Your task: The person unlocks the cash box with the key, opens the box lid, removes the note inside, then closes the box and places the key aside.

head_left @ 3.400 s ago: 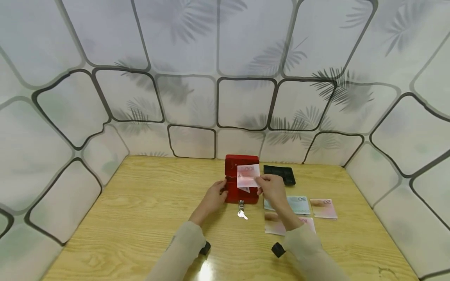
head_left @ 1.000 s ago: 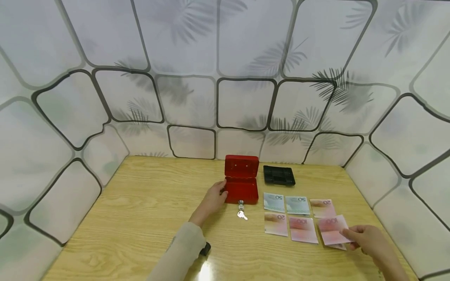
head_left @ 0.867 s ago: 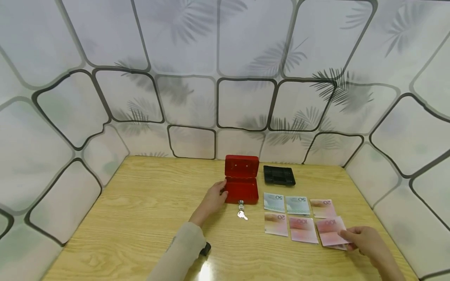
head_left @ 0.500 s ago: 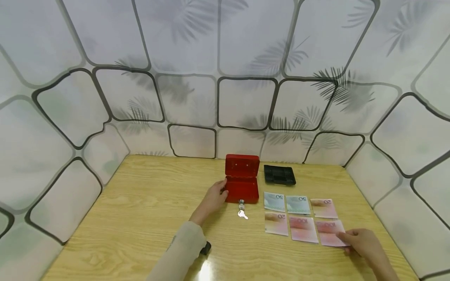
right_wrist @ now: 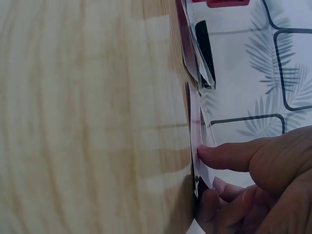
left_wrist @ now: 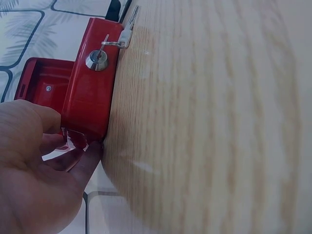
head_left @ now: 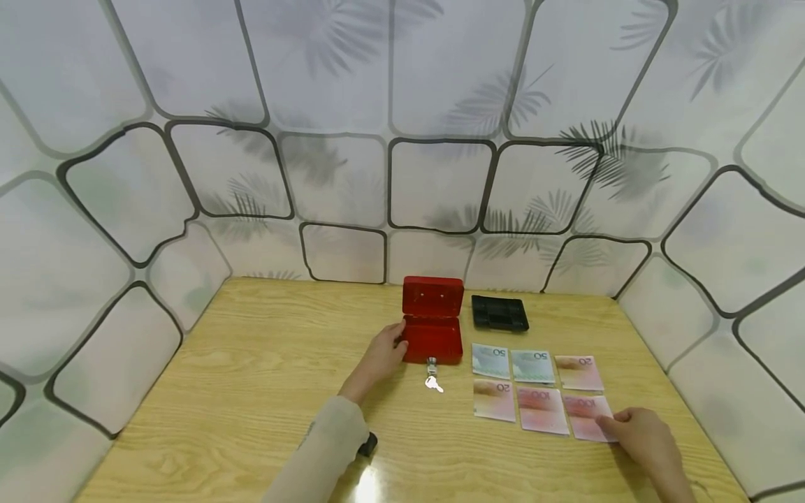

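Note:
An open red cash box (head_left: 432, 342) stands near the back of the table, its lid tipped up. My left hand (head_left: 381, 351) grips the box's left side; in the left wrist view, fingers are curled at the corner of the cash box (left_wrist: 92, 83). A key ring with keys (head_left: 432, 382) hangs from the front lock. At the far right, my right hand (head_left: 644, 436) pinches the near edge of a pink 100 banknote (head_left: 586, 416) lying at the right end of the front row. In the right wrist view, the thumb presses on the banknote (right_wrist: 196, 122), fingers below it.
A black compartment tray (head_left: 499, 314) lies right of the box. Several banknotes form two rows: two green 50s (head_left: 533, 367) and a 20 (head_left: 578, 373) behind, another 20 (head_left: 495, 400) and a 100 (head_left: 542, 410) in front. A patterned wall closes the table's back.
My right hand has carried the 100 banknote from above the cash box to the front right, then lowered it flat onto a note there. The left hand stays at the box.

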The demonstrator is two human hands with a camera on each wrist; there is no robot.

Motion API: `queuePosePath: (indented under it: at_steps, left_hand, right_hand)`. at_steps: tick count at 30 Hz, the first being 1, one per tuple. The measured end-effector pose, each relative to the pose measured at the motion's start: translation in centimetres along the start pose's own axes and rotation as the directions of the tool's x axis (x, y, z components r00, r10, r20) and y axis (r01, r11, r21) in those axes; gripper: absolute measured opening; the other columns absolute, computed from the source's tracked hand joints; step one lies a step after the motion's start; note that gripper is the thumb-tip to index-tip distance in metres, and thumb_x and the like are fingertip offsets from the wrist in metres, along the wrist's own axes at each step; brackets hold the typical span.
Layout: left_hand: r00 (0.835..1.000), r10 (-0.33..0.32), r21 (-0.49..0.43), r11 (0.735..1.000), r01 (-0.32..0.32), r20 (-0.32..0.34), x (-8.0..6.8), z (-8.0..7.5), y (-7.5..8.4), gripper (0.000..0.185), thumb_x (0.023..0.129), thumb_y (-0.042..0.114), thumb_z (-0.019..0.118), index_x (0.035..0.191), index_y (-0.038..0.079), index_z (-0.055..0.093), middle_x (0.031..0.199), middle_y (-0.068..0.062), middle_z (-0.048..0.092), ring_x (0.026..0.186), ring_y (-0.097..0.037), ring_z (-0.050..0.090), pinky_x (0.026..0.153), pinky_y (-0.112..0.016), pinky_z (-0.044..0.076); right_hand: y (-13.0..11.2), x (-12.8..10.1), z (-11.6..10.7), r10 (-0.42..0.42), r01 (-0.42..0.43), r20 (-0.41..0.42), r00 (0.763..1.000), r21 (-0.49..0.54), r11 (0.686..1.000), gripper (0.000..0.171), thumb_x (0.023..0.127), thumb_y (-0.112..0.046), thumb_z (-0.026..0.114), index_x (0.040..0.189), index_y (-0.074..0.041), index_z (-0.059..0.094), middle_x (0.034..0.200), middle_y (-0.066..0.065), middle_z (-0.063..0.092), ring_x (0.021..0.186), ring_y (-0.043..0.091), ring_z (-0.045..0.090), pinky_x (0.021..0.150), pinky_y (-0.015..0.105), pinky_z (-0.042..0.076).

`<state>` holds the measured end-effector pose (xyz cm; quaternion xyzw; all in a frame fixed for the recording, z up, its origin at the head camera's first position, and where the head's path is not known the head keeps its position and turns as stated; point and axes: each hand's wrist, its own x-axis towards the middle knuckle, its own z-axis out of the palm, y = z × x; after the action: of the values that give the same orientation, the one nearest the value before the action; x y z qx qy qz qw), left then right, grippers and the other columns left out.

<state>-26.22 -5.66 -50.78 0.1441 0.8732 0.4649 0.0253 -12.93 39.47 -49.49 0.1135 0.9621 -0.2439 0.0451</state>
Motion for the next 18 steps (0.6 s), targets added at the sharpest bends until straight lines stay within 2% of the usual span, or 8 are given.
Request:
queuePosePath:
  at_steps: [3,12,18]
  left_hand:
    - [1.0,-0.001,-0.005,1.0,0.001,0.0,-0.04,-0.02,0.02,0.053,0.106,0.004,0.053,0.154,-0.009,0.037,0.155,-0.029,0.042,0.142,-0.042,0.043,0.115,-0.052,0.039]
    - [1.0,0.002,-0.008,1.0,-0.002,0.001,-0.03,0.02,-0.09,0.052,0.105,0.003,0.053,0.154,-0.009,0.038,0.155,-0.03,0.042,0.141,-0.042,0.044,0.114,-0.053,0.041]
    - [1.0,-0.008,-0.025,1.0,0.008,-0.001,-0.1,0.04,-0.15,0.052,0.106,0.003,0.053,0.154,-0.009,0.038,0.155,-0.029,0.042,0.142,-0.042,0.043,0.114,-0.052,0.04]
  right_hand:
    - [-0.07,0.03,0.03,0.011,-0.011,0.002,1.0,-0.011,1.0,0.044,0.093,-0.036,0.072,0.097,0.007,0.073,0.099,0.027,0.071,0.084,0.036,0.068,0.063,0.045,0.053]
    - [-0.23,-0.19,0.19,0.052,-0.052,0.013,0.999,-0.016,0.999,0.046,0.094,-0.039,0.07,0.1,0.006,0.07,0.1,0.03,0.069,0.083,0.037,0.067,0.061,0.045,0.051]
    - [-0.3,-0.22,0.43,0.055,-0.055,0.005,0.998,-0.016,0.998,0.048,0.094,-0.038,0.069,0.103,0.01,0.067,0.103,0.035,0.067,0.087,0.043,0.067,0.065,0.051,0.053]
